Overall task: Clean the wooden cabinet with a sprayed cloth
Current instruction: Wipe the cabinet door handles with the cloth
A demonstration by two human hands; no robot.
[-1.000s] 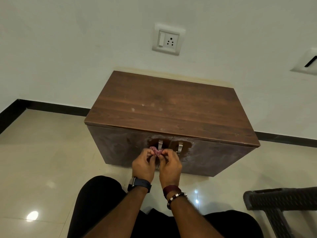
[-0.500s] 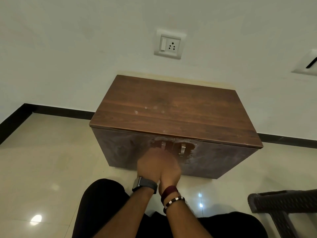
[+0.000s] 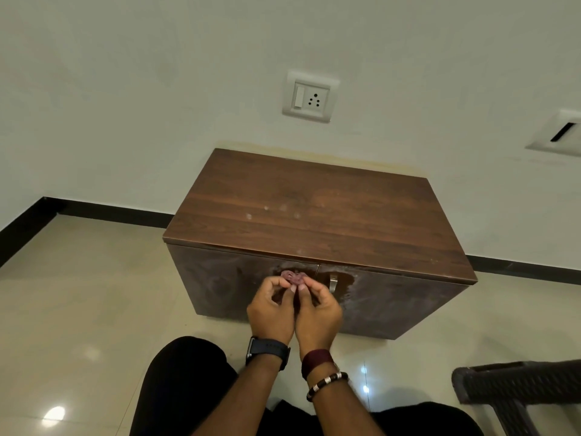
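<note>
From the head camera, the wooden cabinet [image 3: 317, 234] stands on the floor against the wall. Both hands are right in front of the cabinet doors, up near the top where the two doors meet. The left hand [image 3: 272, 309] and the right hand [image 3: 317, 309] each pinch a small pink cloth [image 3: 293, 276] with curled fingers. The cloth is bunched up tight, and it is close to the door or touching it; I cannot tell which. A metal handle [image 3: 333, 282] sits just beside the right hand.

The cloth is very small, so it could slip out and drop. It could also snag on the handle. White spots on the cabinet top could be missed.
</note>
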